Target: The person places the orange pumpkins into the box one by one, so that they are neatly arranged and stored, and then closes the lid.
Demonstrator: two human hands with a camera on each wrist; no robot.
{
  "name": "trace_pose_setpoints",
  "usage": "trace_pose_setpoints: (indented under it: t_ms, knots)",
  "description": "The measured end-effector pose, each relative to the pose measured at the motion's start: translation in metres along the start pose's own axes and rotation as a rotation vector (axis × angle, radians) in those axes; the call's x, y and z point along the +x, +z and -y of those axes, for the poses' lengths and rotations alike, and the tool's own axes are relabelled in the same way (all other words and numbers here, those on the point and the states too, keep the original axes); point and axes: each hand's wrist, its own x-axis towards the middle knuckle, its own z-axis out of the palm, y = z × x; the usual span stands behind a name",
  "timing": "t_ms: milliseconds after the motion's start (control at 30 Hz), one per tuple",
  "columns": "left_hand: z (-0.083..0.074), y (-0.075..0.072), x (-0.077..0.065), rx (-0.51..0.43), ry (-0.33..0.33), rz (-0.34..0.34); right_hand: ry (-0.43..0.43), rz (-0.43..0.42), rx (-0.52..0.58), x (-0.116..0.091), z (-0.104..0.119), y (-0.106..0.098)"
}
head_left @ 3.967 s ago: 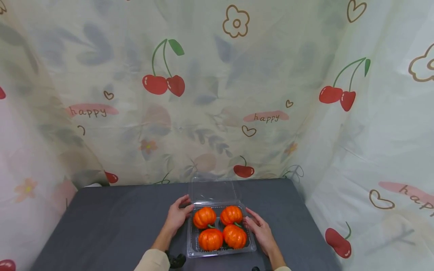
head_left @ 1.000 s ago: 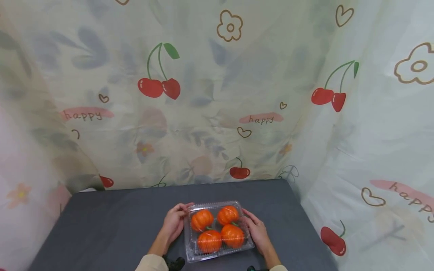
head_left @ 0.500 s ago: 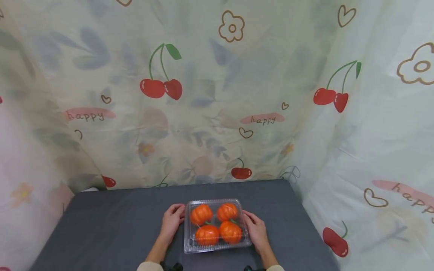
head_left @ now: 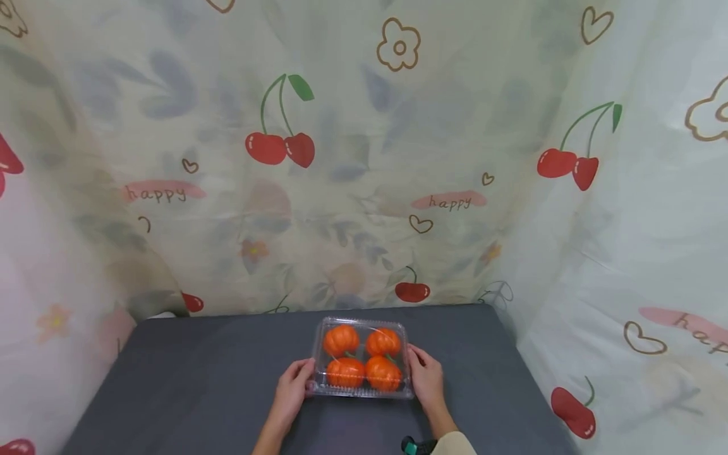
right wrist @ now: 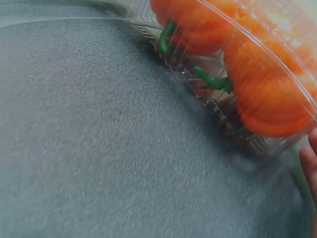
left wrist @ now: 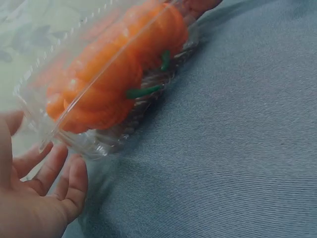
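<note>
A clear plastic clamshell container point(head_left: 364, 393) with its lid down stands near the middle of the table. Inside sit several small orange pumpkins point(head_left: 345, 373) with green stems. My left hand point(head_left: 291, 390) holds the container's left side near the front corner; in the left wrist view its thumb and fingers point(left wrist: 49, 168) lie about that corner. On the opposite side, my right hand point(head_left: 426, 377) grips the right edge, thumb toward me. Only a few right fingertips point(right wrist: 309, 163) show at the edge of the right wrist view. The undersides of both grips are hidden.
A dark grey cloth covers the table point(head_left: 227, 366). Behind and at both sides hang pale curtains point(head_left: 364, 158) printed with cherries, hearts and flowers. A black strap with a green part point(head_left: 418, 446) is on my right wrist.
The lid, raised four seconds ago, now covers the pumpkins. Over the last second the container has moved away from me and straightened, with both hands at its sides. My left hand has shifted toward its front corner.
</note>
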Motion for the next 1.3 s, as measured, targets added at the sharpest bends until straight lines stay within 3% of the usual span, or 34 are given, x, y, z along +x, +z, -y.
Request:
trace_pose_setpoints:
  t_ms: [300,500,633,833,967,1133,1300]
  knots:
    - [0.003,-0.005,-0.007,-0.005,-0.021,0.001,-0.05,-0.098,-0.13,0.013,0.008,0.007]
    - [0.004,-0.01,-0.015,-0.058,-0.074,0.094,0.018,-0.108,-0.185,0.015,0.012,0.009]
    - [0.007,-0.011,-0.016,-0.108,-0.077,0.107,0.062,0.007,-0.137,0.01,0.014,0.001]
    - [0.01,-0.01,-0.017,-0.16,-0.084,0.135,0.135,0.322,-0.073,-0.003,0.004,-0.02]
    - [0.012,-0.011,-0.017,-0.207,-0.087,0.159,0.189,0.471,0.061,-0.01,-0.003,-0.028]
    - [0.017,-0.009,-0.012,-0.266,-0.056,0.183,0.206,0.529,0.2,-0.017,-0.006,-0.025]
    - [0.025,-0.003,-0.009,-0.307,0.038,0.177,0.233,0.456,0.354,-0.023,-0.009,-0.014]
